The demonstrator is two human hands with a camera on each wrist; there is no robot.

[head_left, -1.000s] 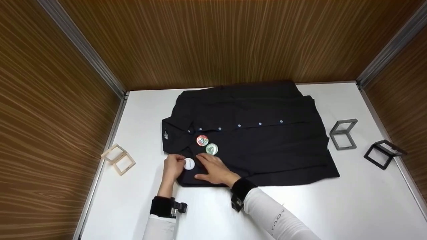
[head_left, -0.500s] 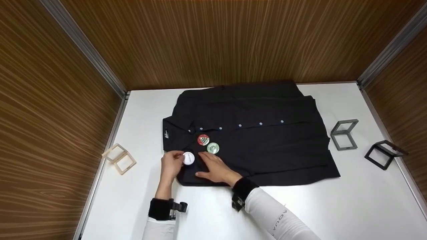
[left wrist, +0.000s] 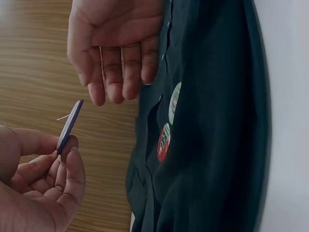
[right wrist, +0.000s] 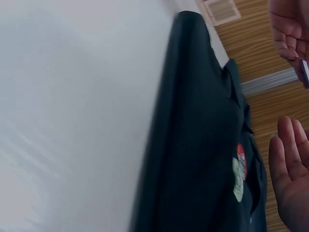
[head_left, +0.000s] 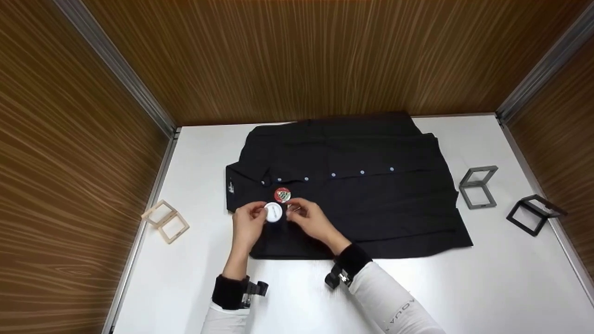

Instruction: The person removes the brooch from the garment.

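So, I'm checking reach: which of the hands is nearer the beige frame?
Left. The left hand, holding the white badge, is right of the beige frame; the right hand is farther right.

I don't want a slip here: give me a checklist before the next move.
1. White badge gripped by left hand: ok.
2. Pin standing out from the badge's back: ok.
3. Right hand free of objects: ok.
4. Shirt spread front up: ok.
5. White badge touching shirt: not ok, held clear of it.
6. Red badge and green badge fastened to the shirt: cannot tell, only their faces show.
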